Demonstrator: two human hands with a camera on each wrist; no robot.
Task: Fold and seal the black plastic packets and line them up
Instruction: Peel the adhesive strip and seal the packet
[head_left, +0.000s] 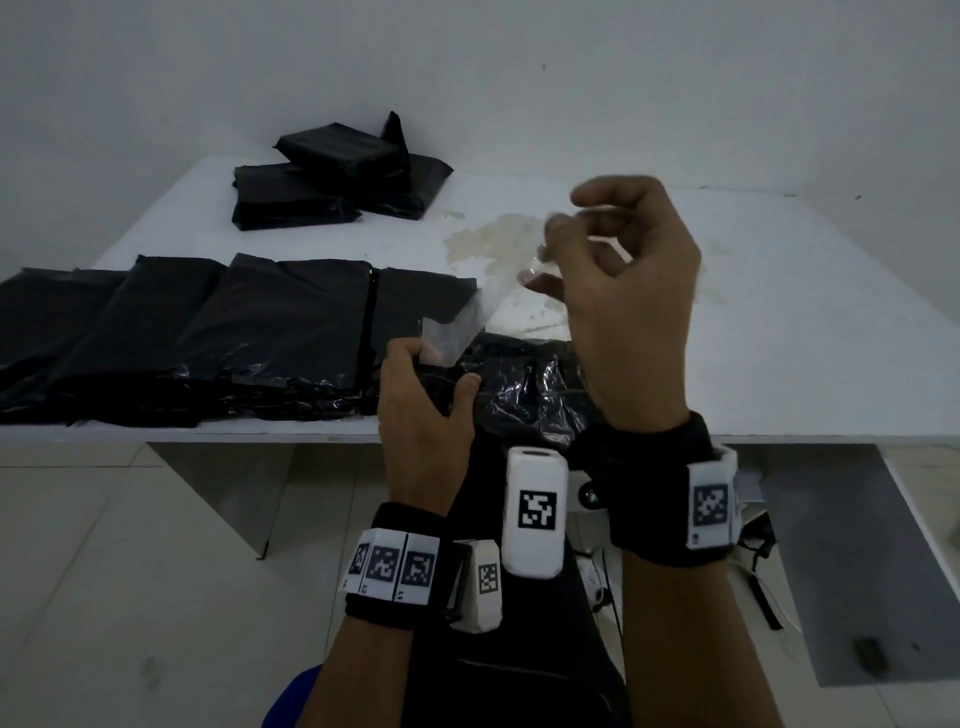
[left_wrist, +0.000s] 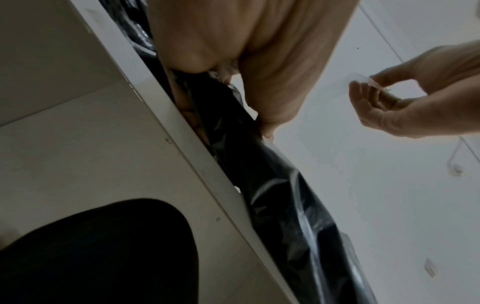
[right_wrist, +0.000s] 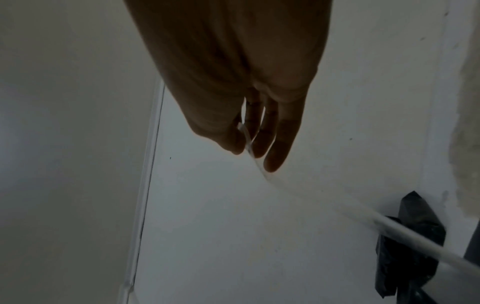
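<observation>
Your fingers on your right hand are curled and pinch one end of a clear strip of tape. The hand is up in the air above the white table. In the right wrist view the strip runs from between your thumb and fingertips down and away toward the black plastic at the lower right. In the left wrist view you can see the same pinch, with the thin clear end held between thumb and finger.

Your left hand is lower, at the near edge of the table. Its fingers are curled round the left end of a shiny black packet, with the thumb on top. The other end of the tape is at this hand, just above the fingers. From the left wrist view, your fingers wrap under the black plastic right at the table edge.

The packet you hold lies on the near edge of the table, between your two hands. To its left is a row of flat black packets lying side by side and touching each other, along the near edge. At the far side of the table is a small pile of black packets, one on top of the others. There is a pale stain on the table in front of your right hand.
</observation>
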